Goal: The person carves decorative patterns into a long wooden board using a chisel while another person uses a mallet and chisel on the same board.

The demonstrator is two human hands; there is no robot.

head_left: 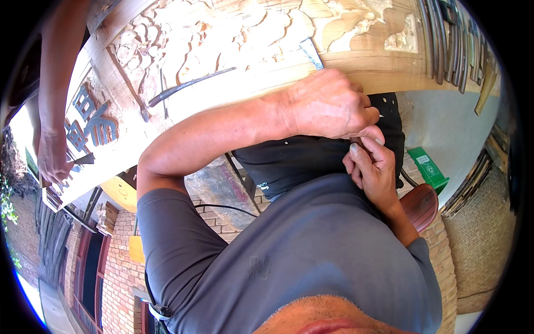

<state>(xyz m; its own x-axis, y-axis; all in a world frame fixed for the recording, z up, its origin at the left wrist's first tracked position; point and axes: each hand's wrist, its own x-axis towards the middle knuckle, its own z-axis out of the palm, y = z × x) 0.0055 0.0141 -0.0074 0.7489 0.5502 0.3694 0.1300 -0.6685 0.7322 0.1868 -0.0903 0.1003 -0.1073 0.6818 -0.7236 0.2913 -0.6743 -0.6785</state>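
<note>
Close together over my lap, my left hand and my right hand meet fingertip to fingertip. The left is curled into a loose fist, back of the hand up. On the right, thumb and forefinger are pinched together. Whatever lies between them is hidden by the fingers. Just beyond my left knuckles, a flat blue-and-white strip rests at the edge of a pale wood panel carved in relief. Left of it on the wood lies a long thin carving tool with a dark handle.
Carving tools line up at the far right. At the left, another person's hand is beside a dark blade-like tool and dark carved lettering. A green box and reddish-brown wooden seat are on my right.
</note>
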